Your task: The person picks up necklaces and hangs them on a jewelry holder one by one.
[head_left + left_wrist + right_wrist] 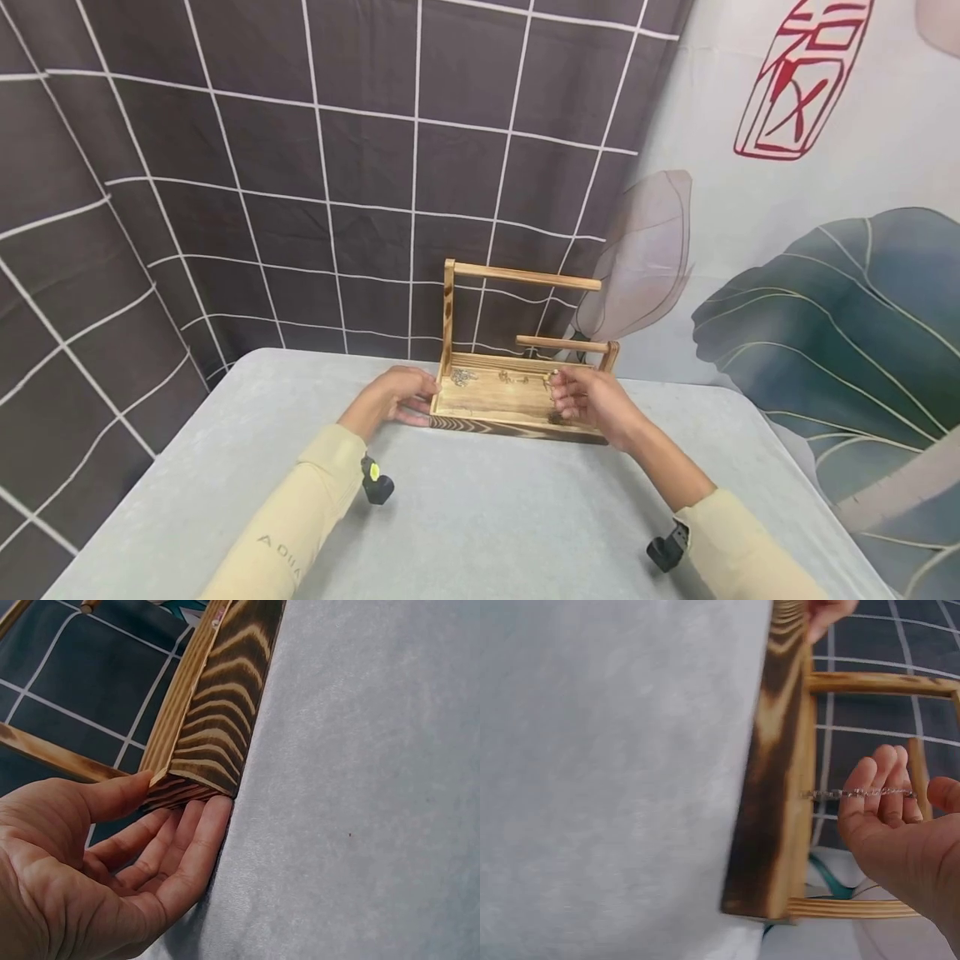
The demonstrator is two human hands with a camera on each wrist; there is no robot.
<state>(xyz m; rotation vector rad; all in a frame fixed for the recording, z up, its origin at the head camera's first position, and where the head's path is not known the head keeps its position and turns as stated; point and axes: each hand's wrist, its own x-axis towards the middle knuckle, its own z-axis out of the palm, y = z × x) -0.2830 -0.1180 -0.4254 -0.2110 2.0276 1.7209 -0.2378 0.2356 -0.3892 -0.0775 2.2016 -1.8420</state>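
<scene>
A wooden jewelry stand (pixel 517 430) with a shallow tray base and two raised bars sits on the table, its front wall dark-striped. My left hand (pixel 405 393) grips the tray's left end; in the left wrist view the thumb (pixel 124 795) presses the top corner and the fingers lie against the end wall near the tabletop. Over the tray's right part, my right hand (pixel 600 404) holds a thin silver chain (pixel 859 793), which runs past the fingers to the tray. A silver chain heap (pixel 462 377) and gold-coloured chain pieces (pixel 513 378) lie inside the tray.
A pale cloth covers the table (pixel 480 517), with the stand near its back edge. Behind hangs a dark grid-patterned curtain (pixel 360 158), and a white printed curtain (pixel 720 192) is at the right. The taller bar (pixel 525 277) rises over the tray's back.
</scene>
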